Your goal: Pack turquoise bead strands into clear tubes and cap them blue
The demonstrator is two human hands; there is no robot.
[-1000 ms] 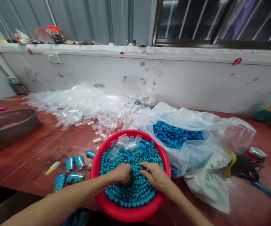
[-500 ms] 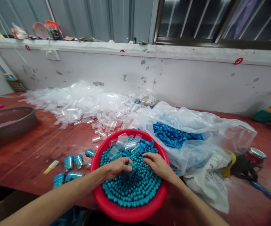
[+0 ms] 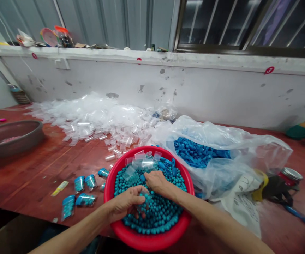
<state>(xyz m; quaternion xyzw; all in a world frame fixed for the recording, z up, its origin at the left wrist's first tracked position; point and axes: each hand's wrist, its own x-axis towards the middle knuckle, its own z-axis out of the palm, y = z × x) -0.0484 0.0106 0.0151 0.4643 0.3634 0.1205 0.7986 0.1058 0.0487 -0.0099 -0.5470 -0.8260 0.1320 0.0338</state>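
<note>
A red basin (image 3: 188,211) holds many turquoise beads (image 3: 152,225), with clear plastic tubes (image 3: 138,164) and blue caps (image 3: 168,165) on top at its far side. My left hand (image 3: 132,201) is closed around a clear container (image 3: 144,199) with turquoise beads in it, low over the basin. Just beyond it, my right hand (image 3: 156,181) reaches in with its fingers pressed together at a small blue piece (image 3: 142,177), seemingly a cap. Its fingertips are partly hidden.
Filled, blue-capped containers (image 3: 79,184) lie left of the basin, near a yellow strip (image 3: 59,188). Clear tubes (image 3: 96,113) are heaped behind. An open bag (image 3: 247,144) of blue caps (image 3: 195,151) lies right. A grey bowl (image 3: 36,135) stands far left.
My right hand has moved left across the basin, its fingers now at the small blue piece. My left hand has shifted slightly down and turned, showing more of the container. The view has shifted slightly.
</note>
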